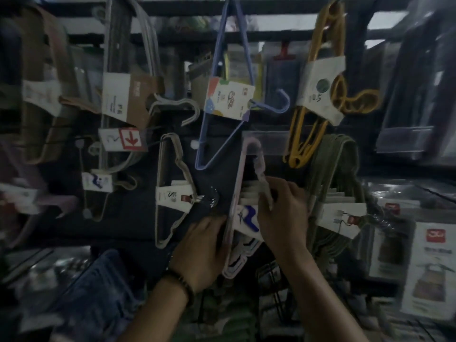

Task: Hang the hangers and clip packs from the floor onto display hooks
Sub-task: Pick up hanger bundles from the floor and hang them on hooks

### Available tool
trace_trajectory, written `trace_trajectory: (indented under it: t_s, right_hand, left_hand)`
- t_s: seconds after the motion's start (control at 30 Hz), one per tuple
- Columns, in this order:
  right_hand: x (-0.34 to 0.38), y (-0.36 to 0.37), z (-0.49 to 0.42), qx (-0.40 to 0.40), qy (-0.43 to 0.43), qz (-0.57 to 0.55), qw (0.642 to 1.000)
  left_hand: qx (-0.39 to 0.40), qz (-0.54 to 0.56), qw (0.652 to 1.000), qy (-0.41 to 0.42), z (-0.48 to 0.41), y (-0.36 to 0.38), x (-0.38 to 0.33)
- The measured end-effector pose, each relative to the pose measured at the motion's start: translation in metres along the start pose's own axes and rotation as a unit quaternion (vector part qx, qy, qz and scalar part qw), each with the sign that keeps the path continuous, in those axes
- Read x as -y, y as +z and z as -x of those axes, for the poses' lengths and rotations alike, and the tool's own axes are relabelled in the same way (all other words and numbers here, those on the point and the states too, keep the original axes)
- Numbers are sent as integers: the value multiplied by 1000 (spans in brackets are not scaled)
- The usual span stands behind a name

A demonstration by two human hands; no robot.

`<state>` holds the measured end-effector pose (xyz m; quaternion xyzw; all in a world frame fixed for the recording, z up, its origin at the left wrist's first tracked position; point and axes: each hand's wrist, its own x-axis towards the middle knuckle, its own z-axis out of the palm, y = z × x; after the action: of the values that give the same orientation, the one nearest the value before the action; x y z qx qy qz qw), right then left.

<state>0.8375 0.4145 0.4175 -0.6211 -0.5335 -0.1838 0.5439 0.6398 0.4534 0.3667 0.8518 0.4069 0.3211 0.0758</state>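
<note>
Display wall (217, 149), pale pinkish hanger pack (246, 219)

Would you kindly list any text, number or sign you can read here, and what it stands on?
Sign, no words: white down arrow on red, on the tag hanging at left.
Pink hanger pack label: blue mark, unreadable.
Box at right: red logo, print blurred.
Other labels: too blurred to read.

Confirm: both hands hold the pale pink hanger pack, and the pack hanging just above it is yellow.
The head view shows a blue pack above it; the yellow pack hangs further right. The left hand and right hand hold the pale pink hanger pack.
</note>
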Motion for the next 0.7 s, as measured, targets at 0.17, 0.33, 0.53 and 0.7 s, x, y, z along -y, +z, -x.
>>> trace_trajectory:
  t_s: [0.17,0.33,0.53,0.7]
  right_hand:
    - [17,29,86,133,10,-144,981]
    - [63,49,204,425,-42,-195,883]
    - [149,58,369,696,-139,-159,686]
    - [241,60,489,762,-180,-153,603]
  left_hand:
    - [-1,-45,990,-136,91,-4,32]
    - [139,-25,947,-288,228,-10,62]
    - [211,28,860,-464,421,-24,99]
    - [316,56,775,-545,579,-78,125]
